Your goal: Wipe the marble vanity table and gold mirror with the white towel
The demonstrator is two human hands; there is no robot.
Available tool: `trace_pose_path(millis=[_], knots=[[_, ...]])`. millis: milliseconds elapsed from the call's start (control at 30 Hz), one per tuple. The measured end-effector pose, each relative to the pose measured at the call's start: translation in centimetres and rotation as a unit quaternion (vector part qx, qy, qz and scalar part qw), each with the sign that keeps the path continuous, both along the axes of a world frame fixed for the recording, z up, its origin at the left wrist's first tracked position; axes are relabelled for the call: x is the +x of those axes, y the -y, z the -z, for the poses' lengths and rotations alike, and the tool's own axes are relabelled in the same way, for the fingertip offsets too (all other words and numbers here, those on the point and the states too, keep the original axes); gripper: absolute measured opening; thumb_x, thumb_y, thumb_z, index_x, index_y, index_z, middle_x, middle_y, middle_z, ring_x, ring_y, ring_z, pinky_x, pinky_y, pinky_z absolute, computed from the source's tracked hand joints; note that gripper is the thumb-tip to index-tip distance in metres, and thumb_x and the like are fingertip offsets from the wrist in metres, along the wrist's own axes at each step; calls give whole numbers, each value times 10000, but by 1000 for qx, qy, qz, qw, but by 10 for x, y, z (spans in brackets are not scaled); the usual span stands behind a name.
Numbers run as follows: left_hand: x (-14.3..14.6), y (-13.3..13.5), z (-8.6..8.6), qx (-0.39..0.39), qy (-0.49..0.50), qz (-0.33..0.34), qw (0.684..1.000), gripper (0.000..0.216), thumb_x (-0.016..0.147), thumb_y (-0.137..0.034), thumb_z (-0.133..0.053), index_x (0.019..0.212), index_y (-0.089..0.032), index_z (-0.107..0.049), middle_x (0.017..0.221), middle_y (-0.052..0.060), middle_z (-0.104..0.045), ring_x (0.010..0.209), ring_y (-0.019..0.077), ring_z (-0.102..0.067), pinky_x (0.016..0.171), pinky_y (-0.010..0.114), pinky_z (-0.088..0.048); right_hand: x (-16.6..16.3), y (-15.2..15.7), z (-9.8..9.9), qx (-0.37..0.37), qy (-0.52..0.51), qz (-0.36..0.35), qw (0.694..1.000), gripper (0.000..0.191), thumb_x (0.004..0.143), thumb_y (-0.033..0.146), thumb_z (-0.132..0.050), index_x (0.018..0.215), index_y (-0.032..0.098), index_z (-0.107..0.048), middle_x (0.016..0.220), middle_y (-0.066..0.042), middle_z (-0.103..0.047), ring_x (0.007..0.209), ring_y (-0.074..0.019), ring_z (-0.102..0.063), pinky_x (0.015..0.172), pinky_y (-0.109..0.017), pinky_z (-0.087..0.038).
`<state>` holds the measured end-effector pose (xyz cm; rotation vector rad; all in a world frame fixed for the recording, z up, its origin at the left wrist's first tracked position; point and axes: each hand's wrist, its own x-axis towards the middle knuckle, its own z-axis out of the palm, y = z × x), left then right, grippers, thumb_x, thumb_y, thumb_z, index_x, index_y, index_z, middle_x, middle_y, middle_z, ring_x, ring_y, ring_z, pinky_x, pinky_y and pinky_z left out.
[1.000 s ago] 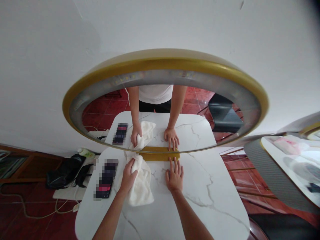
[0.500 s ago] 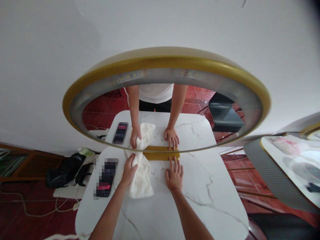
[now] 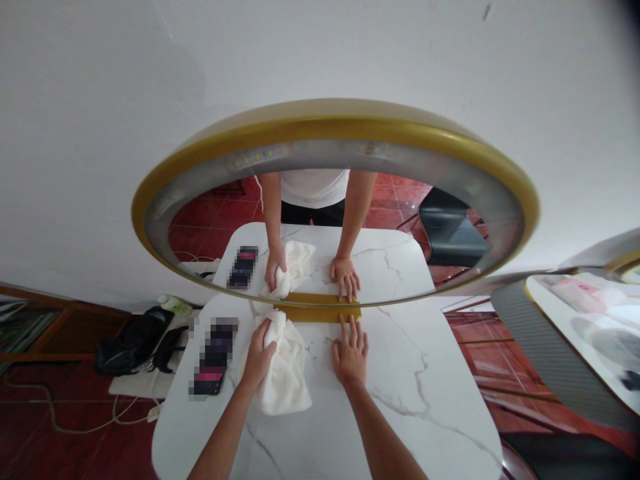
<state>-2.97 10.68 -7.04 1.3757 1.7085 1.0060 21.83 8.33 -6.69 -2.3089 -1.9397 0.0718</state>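
Observation:
My left hand (image 3: 261, 353) is closed around one end of a white cloth (image 3: 286, 377), whose loose part spreads over the marble-patterned table (image 3: 425, 393). Just beyond the cloth lies the gold base (image 3: 325, 313) of a round, gold-rimmed mirror (image 3: 335, 121). My right hand (image 3: 351, 355) rests flat with fingers spread, its fingertips reaching the near edge of the base. Both hands and the cloth appear again as reflections in the mirror.
A phone (image 3: 215, 357) lies on the table's left side. Past the left edge are a black bag (image 3: 133, 340) and cables (image 3: 65, 427). To the right stand another table (image 3: 585, 327) with a pink-and-white packet (image 3: 583, 292) and a black chair (image 3: 565, 457).
My left hand has drawn the cloth slightly back towards me, away from the mirror's base. My right hand keeps its place, and the view has shifted a little.

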Motion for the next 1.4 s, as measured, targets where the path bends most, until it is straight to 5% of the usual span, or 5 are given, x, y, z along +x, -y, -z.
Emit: trace_pose_path(millis=[867, 1400], knots=[[16, 29, -4, -17, 4, 27, 999, 633, 678, -137, -502, 1306, -193, -450, 1358, 65, -445, 1285, 231, -367, 1112, 412, -221, -1, 1, -3, 4, 5, 1, 1000, 644, 889, 280, -312, 1451, 230, -2, 1527, -12, -55, 1388, -216, -50, 1110, -448, -82], [13, 10, 1, -11, 7, 2, 1000, 609, 696, -146, -495, 1301, -180, -444, 1358, 80, -443, 1282, 239, -369, 1108, 426, -228, -1, 0, -2, 1, -1, 1, 1000, 641, 889, 270, -309, 1449, 244, 1, 1527, -13, -58, 1388, -224, -63, 1105, -468, -83]])
